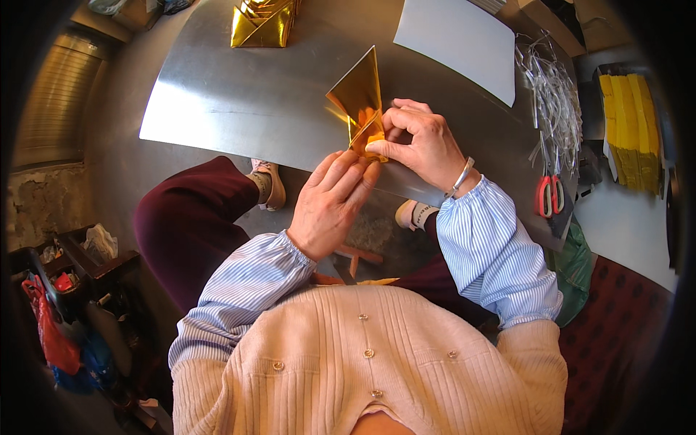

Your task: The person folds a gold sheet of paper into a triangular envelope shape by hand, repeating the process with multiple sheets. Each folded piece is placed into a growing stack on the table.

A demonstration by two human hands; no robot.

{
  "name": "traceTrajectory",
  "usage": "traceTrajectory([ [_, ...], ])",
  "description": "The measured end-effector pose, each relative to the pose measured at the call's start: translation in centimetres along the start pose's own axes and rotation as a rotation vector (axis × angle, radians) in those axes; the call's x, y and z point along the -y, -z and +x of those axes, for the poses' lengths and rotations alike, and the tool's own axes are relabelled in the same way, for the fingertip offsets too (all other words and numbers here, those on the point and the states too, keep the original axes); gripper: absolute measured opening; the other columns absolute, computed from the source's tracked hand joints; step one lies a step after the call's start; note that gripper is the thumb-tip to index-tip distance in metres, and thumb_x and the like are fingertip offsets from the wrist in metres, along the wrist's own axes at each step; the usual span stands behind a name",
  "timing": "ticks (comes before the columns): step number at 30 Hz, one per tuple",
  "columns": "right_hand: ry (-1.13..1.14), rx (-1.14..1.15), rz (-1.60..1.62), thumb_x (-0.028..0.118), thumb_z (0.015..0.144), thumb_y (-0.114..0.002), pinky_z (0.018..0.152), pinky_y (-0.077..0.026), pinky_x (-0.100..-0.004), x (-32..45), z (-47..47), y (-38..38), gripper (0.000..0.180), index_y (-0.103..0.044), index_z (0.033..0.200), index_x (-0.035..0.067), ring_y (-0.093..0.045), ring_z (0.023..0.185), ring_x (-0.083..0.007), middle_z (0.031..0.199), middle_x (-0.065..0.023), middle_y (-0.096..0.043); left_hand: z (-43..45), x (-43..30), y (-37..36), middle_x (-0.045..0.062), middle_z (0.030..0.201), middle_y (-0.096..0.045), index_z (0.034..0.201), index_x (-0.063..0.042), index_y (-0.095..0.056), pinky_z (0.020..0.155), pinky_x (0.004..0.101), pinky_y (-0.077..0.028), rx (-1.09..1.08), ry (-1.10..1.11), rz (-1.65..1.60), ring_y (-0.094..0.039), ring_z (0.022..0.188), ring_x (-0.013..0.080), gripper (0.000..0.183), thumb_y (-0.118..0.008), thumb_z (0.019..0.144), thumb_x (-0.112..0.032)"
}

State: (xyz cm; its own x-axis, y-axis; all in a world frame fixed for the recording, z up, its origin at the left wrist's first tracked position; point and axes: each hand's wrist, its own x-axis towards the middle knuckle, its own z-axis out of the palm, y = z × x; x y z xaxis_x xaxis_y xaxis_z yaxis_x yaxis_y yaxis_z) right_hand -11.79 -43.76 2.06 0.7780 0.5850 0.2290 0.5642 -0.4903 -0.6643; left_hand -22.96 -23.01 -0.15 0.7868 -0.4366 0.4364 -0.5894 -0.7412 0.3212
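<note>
A partly folded sheet of shiny gold foil paper [359,87] stands above the near edge of the metal-topped table [261,103]. One pointed flap rises away from me, and folded layers overlap at the lower end. My right hand [421,136] pinches the right side of those layers between thumb and fingers. At the bottom end, the fingers of my left hand [334,198] grip the foil paper, their tips partly hiding it. Farther back on the table sits a group of folded gold foil pieces [261,27], nested together and cut off by the view's top edge.
A white sheet [459,46] lies at the back right. Beside it are a bundle of clear plastic strips [554,103] and red-handled scissors [549,196]. Yellow paper stacks [631,130] fill a tray at far right. Bags, one a red plastic bag [51,331], crowd the lower left.
</note>
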Motion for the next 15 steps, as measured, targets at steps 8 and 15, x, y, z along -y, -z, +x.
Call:
traceTrajectory([
  [8, -0.012, 0.027, -0.100, 0.032, 0.096, -0.084, 0.092, -0.051, -0.0410, -0.5, 1.0, 0.8, 0.032, -0.069, 0.087, 0.005, -0.067, 0.080, -0.0220, 0.078, -0.0036, -0.070, -0.3, -0.4, -0.8, 0.012, 0.122, -0.058, 0.159, -0.005, -0.055, 0.124, 0.0497, -0.042, 0.071, -0.054, 0.197, -0.056, 0.135, 0.0307, 0.072, -0.064, 0.088, -0.011],
  [15, -0.038, 0.022, -0.084, 0.040, 0.097, -0.080, 0.088, -0.050, -0.0408, -1.2, 2.0, 0.8, 0.033, -0.070, 0.088, 0.010, -0.068, 0.081, -0.0236, 0.083, -0.0024, -0.071, -0.3, -1.3, -1.0, 0.010, 0.131, -0.058, 0.158, -0.013, -0.058, 0.127, 0.0574, -0.032, 0.099, 0.044, 0.173, -0.053, 0.138, 0.0289, 0.072, -0.065, 0.086, -0.006],
])
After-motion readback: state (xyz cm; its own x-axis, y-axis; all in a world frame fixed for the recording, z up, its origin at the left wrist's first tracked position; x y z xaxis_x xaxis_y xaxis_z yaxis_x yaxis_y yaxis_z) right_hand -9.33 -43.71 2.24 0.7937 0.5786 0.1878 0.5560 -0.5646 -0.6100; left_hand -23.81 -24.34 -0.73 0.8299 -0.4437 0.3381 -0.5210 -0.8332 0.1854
